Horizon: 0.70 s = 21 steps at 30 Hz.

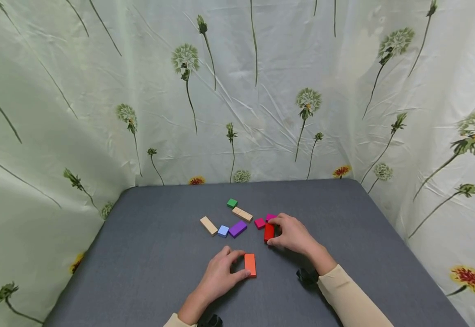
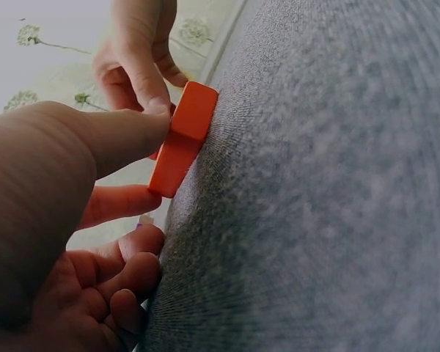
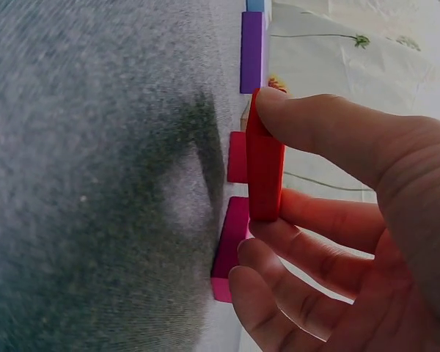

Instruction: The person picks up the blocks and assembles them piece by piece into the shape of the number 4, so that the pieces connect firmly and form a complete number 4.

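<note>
My left hand (image 1: 220,273) pinches an orange block (image 1: 250,265) by its two short ends, thumb near and index finger far, close on the grey table. The left wrist view shows that orange block (image 2: 185,139) against the cloth surface. Farther up and to the right, my right hand (image 1: 293,234) pinches a red block (image 1: 269,232) between thumb and fingers. In the right wrist view the red block (image 3: 265,165) is held a little off the table. Just beyond it lie a small crimson block (image 3: 237,157) and a magenta block (image 3: 232,246), partly behind my fingers.
Left of the red block lie a purple block (image 1: 238,229), a blue block (image 1: 223,231) and a plain wooden block (image 1: 209,225). Behind them are another wooden block (image 1: 242,214) and a green block (image 1: 232,203). A flower-patterned curtain (image 1: 262,113) hangs behind the grey table (image 1: 151,254).
</note>
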Motion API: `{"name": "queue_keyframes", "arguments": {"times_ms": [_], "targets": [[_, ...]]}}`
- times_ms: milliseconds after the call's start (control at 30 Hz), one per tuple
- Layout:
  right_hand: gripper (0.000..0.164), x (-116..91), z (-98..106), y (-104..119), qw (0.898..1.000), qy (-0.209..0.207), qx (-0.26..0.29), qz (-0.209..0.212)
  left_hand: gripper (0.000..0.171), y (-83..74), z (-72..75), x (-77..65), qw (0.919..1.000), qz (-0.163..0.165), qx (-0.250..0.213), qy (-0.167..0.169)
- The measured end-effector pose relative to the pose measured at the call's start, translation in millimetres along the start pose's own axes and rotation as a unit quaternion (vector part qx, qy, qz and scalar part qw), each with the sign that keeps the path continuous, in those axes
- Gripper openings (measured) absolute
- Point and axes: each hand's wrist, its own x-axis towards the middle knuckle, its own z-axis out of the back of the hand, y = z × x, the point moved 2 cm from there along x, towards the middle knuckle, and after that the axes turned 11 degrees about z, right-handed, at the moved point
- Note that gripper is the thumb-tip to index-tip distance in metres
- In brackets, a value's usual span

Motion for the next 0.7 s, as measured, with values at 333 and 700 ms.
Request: {"name": "queue_keyframes", "arguments": {"times_ms": [333, 700], "targets": [[0.058, 1, 4, 10, 1.000, -0.001, -0.010, 0.021, 0.048, -0.3, -0.1, 1.1, 1.0000, 0.005, 0.001, -0.004], [0.060, 0, -1, 19, 1.000, -0.002, 0.003, 0.016, 0.050, -1.4, 0.7, -1.2, 0.9998, 0.018, 0.001, 0.004]]}}
